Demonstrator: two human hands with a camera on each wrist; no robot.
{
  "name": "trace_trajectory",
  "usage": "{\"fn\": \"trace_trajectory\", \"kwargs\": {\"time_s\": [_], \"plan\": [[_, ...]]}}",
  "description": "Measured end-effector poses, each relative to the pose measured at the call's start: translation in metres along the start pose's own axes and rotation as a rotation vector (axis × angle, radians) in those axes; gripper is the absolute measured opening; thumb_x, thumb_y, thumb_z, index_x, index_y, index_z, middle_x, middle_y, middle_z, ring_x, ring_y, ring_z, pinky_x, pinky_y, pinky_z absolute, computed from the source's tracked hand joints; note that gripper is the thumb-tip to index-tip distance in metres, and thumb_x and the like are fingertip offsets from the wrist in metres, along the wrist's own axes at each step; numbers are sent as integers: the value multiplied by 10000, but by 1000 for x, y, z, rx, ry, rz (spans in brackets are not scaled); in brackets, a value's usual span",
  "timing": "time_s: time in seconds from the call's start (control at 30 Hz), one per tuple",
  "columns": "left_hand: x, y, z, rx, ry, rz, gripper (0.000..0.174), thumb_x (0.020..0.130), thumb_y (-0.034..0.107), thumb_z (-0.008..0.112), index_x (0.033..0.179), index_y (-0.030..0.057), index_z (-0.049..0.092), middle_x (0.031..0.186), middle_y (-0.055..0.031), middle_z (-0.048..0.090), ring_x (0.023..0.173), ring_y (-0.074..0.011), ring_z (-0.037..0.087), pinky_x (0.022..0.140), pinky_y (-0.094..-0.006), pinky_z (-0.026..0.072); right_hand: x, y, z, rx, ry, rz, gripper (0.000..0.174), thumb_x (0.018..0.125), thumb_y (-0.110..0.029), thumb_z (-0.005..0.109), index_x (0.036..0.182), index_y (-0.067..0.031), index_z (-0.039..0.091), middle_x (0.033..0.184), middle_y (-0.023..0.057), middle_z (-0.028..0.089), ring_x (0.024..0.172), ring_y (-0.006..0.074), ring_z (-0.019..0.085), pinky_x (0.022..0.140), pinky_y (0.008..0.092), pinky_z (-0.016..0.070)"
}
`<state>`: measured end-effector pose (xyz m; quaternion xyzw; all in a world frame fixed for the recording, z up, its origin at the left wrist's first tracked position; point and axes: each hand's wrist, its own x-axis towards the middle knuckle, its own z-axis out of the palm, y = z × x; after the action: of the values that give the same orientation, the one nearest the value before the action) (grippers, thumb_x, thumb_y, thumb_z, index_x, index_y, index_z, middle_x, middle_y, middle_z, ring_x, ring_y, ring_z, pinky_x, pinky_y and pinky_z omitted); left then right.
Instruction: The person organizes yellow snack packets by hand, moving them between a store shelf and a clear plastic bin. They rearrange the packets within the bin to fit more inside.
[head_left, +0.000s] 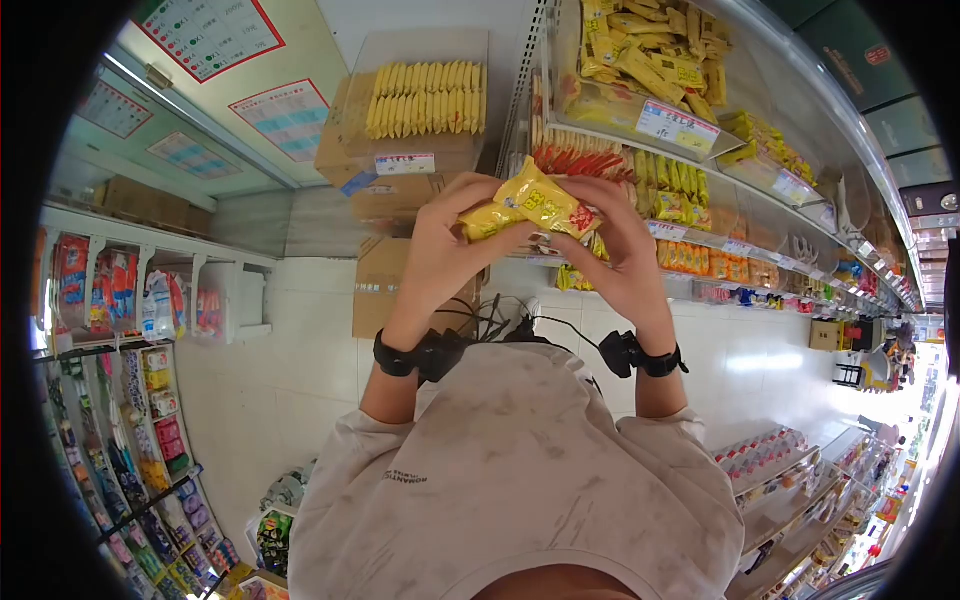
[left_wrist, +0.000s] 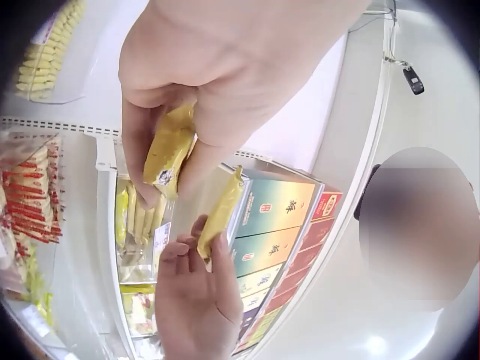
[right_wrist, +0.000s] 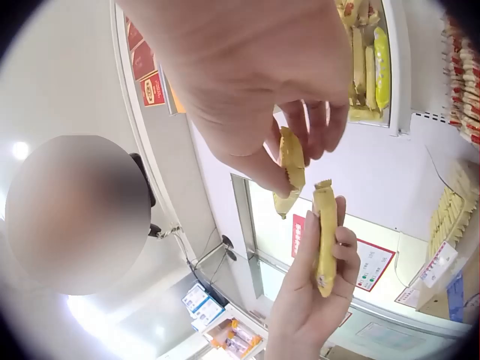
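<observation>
Two yellow wrapped packets are held up in front of the chest. My left hand (head_left: pixel 440 245) pinches one packet (head_left: pixel 487 221) between thumb and fingers. The other packet (head_left: pixel 550 206) is pinched by my right hand (head_left: pixel 628 245), and in the head view it partly overlaps the first. The left wrist view shows the left packet (left_wrist: pixel 169 154) and the right packet (left_wrist: pixel 220 214) apart, one in each hand. From the right wrist, the right packet (right_wrist: pixel 291 172) hangs under curled fingers, beside the left one (right_wrist: pixel 325 240) seen edge-on.
A box of neatly lined yellow packets (head_left: pixel 425 100) stands ahead on cartons. Ahead to the right, a clear bin (head_left: pixel 655 65) holds loose yellow packets above shelves of snacks. Further shelves (head_left: pixel 150 400) stand at the left, and cables (head_left: pixel 490 318) hang between the arms.
</observation>
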<state>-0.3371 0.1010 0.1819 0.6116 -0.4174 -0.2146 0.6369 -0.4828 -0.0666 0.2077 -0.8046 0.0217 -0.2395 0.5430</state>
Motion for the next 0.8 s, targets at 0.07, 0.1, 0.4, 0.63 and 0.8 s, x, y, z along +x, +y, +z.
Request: {"fn": "trace_trajectory", "kwargs": {"time_s": [0.07, 0.1, 0.4, 0.63, 0.8], "plan": [[1, 14, 9, -240, 73, -31, 480, 845, -54, 738, 1296, -33, 573, 1220, -101, 629, 1095, -112, 607, 903, -273, 530, -1, 5, -2, 108, 30, 42, 504, 853, 49, 718, 1331, -22, 574, 1310, 98, 560, 1225, 221, 547, 1004, 328, 494], [2, 20, 12, -358, 110, -45, 460, 844, -49, 742, 1276, -40, 588, 1226, -97, 624, 1098, -113, 605, 905, -272, 528, -1, 7, -2, 164, 43, 63, 499, 857, 48, 717, 1330, -19, 572, 1310, 99, 561, 1220, 218, 550, 988, 318, 505], [19, 30, 33, -472, 223, 145, 625, 908, -41, 659, 1456, -19, 360, 1327, -150, 575, 1185, -198, 584, 1058, -337, 451, 11, 14, -4, -42, -9, -100, 560, 822, 58, 750, 1346, -7, 564, 1258, 117, 601, 1165, 230, 611, 946, 350, 534], [33, 30, 49, -378, 285, 125, 471, 957, 17, 610, 1390, -26, 432, 1285, -173, 620, 1097, -162, 608, 944, -307, 511, 23, 2, 3, -440, 14, -220, 596, 739, -90, 840, 1304, -96, 651, 1016, 98, 625, 849, 244, 634, 738, 337, 520], [23, 22, 41, -365, 474, 46, 195, 974, 36, 583, 1154, -37, 576, 1009, -161, 702, 865, -164, 670, 764, -276, 541, 38, -10, -29, -333, 171, -264, 474, 795, -120, 785, 1250, -86, 657, 926, 109, 592, 799, 259, 608, 715, 392, 507]]}}
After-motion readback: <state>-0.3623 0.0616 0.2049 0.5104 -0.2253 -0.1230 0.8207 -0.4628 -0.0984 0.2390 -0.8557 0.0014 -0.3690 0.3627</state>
